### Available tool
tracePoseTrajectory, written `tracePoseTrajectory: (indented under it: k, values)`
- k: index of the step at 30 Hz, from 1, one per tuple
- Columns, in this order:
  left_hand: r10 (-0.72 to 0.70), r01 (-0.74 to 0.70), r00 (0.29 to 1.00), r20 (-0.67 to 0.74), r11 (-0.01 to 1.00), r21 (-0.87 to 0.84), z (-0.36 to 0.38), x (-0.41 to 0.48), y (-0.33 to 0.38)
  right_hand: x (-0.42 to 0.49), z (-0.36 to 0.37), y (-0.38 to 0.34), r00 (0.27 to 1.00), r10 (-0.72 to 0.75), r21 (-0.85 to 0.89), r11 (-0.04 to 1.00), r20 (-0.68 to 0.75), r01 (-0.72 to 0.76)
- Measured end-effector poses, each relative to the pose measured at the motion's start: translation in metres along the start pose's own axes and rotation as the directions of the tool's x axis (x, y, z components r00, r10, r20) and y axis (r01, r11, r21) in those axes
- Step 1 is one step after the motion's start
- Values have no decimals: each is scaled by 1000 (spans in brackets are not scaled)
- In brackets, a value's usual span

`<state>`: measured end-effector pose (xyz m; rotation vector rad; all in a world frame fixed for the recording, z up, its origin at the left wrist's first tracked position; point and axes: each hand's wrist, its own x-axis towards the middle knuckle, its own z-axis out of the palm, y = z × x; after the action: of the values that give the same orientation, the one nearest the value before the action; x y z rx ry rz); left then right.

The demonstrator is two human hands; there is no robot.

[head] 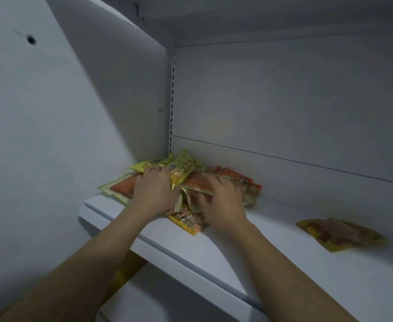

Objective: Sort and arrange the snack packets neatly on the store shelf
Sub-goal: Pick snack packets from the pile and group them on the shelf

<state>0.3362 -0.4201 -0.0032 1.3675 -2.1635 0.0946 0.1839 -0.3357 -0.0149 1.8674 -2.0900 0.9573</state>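
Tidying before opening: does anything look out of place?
Yes. One yellow plastic snack packet lies alone, askew, at the right of the white shelf, apart from the jumbled corner pile of yellow and orange packets.

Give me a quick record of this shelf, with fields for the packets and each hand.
shelf: white
pile: yellow and orange snack packets heaped in the back left corner
yellow packet: tilted up on top of the pile
lone packet: flat, apart to the right
left hand: on the pile, grip unclear
right hand: fingers spread on the pile
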Motion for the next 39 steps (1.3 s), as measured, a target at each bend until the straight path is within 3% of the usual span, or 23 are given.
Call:
tracePoseTrajectory:
  k: [3,8,11,14,19,24,26,29,32,35,39]
  values:
    - [-41,32,993,109,996,80,9,20,1,-2,4,4,999,-28,43,999,-31,30]
    - [-89,78,968,235,995,58,23,36,8,-3,4,9,999,8,128,992,-51,-1]
    - [-47,62,984,172,995,-84,20,31,14,-5,3,10,997,23,203,979,-75,-7]
    - [12,12,997,77,955,-297,19,12,29,-6,5,10,989,123,384,919,-79,-84]
    - [205,-209,977,-63,847,-488,14,-11,55,2,0,9,957,281,621,763,-70,-178]
    - [301,-199,951,70,768,-609,9,-16,47,1,0,9,931,353,645,735,-96,-212]
    - [256,-206,966,29,834,-512,8,-2,37,2,-2,8,922,367,613,758,-120,-222]
    - [116,-117,993,-6,990,-78,9,34,21,3,-5,10,924,352,543,810,-148,-221]
    - [-3,-16,996,84,974,228,13,62,13,-3,-4,12,945,300,473,856,-130,-207]
    - [-84,31,978,190,963,266,22,80,5,-6,3,14,957,275,456,866,-91,-205]
    - [-90,24,980,179,941,339,33,94,2,-2,6,20,956,282,448,867,-81,-218]
